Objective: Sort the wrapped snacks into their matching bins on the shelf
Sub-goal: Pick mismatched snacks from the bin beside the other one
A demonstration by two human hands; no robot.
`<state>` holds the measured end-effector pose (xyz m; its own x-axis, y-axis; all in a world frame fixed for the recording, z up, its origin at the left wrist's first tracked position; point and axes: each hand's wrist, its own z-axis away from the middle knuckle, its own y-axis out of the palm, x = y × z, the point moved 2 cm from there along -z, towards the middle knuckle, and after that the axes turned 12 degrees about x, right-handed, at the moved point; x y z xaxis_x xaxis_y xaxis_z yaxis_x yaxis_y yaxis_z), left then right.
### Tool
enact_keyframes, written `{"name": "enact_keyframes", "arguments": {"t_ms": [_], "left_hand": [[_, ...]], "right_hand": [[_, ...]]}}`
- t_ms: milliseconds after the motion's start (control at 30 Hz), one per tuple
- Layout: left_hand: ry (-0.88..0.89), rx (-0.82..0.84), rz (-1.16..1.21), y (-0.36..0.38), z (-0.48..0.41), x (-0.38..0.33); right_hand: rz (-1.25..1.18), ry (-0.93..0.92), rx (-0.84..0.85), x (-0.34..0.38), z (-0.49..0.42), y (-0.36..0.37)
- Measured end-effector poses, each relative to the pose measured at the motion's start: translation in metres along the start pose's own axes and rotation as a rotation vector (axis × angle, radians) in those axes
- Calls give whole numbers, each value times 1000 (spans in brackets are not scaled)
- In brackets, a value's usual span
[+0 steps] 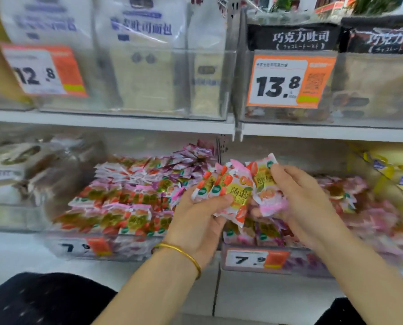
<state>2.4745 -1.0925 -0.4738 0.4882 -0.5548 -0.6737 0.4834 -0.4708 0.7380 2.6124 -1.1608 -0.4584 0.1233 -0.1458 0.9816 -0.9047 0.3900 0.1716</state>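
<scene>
Heavy blur on the bread bags (31, 170) lower left, pink packets (371, 214) far right smear together, and the black toast bag (383, 41) runs off the right edge

A price tag reading 13.8 (290, 82), orange and white, hangs at the upper right. Just above it and to its right stand black bags of chocolate toast (294, 36) with white lettering. Far to its left is a blurred tag reading 12.8 (43, 70), and between the two tags stand tall white bread bags (140, 55) with blue print. Well below it sits a smaller 7.9 tag (256, 259), with another 7.9 tag (85, 247) further left. Low to its far left lie brownish bagged loaves (31, 170); low to its right, yellow packets (392, 170) with blue hearts.
</scene>
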Motion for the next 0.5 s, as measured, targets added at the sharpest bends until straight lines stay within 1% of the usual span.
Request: {"name": "enact_keyframes", "arguments": {"t_ms": [100, 167, 233, 300, 400, 467, 500], "left_hand": [[50, -53, -29, -24, 10, -22], [88, -78, -51, -39, 14, -36], [100, -37, -62, -50, 14, -49], [51, 1, -115, -60, 13, -59], [-32, -113, -305, -80, 6, -69], [-74, -133, -463, -88, -2, -74], [-87, -140, -583, -92, -7, -77]], "right_hand": [[64, 26, 107, -8, -10, 41], [145, 37, 111, -16, -23, 64], [219, 45, 88, -22, -37, 83], [262, 56, 90, -27, -50, 96], [391, 78, 118, -32, -61, 103], [481, 90, 147, -36, -65, 102], [545, 99, 159, -37, -66, 102]]}}
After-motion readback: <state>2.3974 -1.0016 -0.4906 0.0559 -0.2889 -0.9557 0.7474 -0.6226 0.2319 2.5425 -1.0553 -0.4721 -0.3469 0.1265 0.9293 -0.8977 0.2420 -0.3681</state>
